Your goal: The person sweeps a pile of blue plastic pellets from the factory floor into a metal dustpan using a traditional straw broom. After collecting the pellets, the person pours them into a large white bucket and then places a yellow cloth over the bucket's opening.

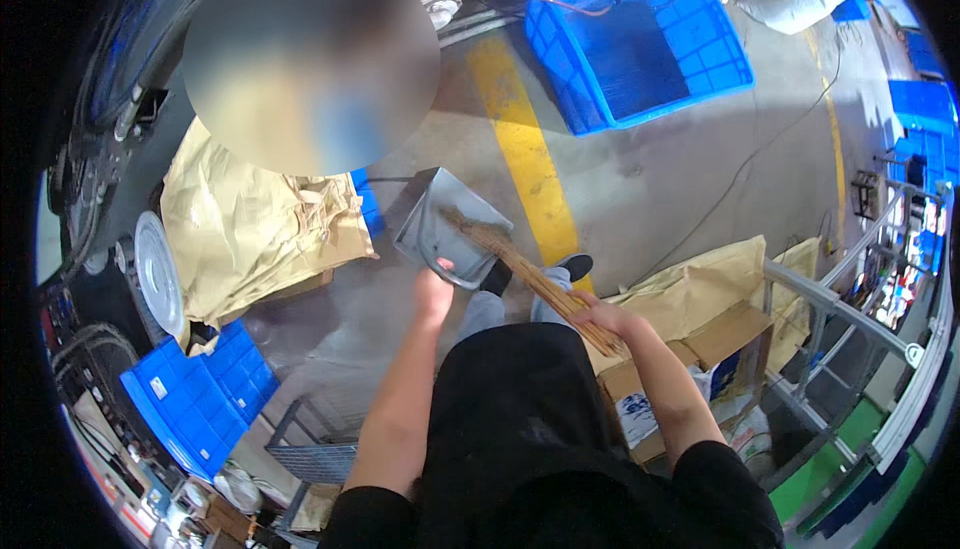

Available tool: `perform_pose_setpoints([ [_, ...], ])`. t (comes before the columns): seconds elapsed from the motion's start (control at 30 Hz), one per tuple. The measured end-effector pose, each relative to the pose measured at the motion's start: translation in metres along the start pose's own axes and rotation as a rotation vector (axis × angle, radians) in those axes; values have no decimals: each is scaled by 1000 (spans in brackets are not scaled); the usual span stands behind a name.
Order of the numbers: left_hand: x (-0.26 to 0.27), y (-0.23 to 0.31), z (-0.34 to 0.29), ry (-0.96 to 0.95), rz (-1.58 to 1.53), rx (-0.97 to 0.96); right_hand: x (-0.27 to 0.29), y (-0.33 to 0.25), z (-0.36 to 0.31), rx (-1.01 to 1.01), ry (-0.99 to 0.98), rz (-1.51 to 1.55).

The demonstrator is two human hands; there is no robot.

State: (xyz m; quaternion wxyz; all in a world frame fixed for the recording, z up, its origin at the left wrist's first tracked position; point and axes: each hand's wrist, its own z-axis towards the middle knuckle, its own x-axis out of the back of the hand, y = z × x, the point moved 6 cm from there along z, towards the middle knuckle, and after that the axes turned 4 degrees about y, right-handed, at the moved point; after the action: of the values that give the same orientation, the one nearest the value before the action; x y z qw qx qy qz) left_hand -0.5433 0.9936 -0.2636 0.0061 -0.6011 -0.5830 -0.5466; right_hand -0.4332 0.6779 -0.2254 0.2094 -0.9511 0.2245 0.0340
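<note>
My left hand (434, 291) is closed on the handle of a grey dustpan (455, 249), held in front of my feet. My right hand (604, 316) grips the bundled stalks of a straw hand broom (540, 284). The broom slants up and left, its darker brush end lying over the inside of the dustpan. Any sweepings in the pan are too small to make out.
A large blue crate (650, 114) stands beyond a yellow floor line (525, 154). Brown paper (255, 229) lies at the left above a blue bin (205, 399). Close on my right are a cardboard box (730, 334) and a metal frame (840, 299). A thin cable (745, 174) crosses the floor.
</note>
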Motion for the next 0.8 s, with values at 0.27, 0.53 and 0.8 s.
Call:
perform_pose_setpoints([
  [0.27,-1,-8,12,-72,25,-40,15,35,-153,-6,235,-14],
  [0.53,20,31,-23,-336,85,-45,-91,160,-271,-5,556,526],
  [0.8,-16,160,-70,-701,144,-119,-191,201,-312,93,650,1444],
])
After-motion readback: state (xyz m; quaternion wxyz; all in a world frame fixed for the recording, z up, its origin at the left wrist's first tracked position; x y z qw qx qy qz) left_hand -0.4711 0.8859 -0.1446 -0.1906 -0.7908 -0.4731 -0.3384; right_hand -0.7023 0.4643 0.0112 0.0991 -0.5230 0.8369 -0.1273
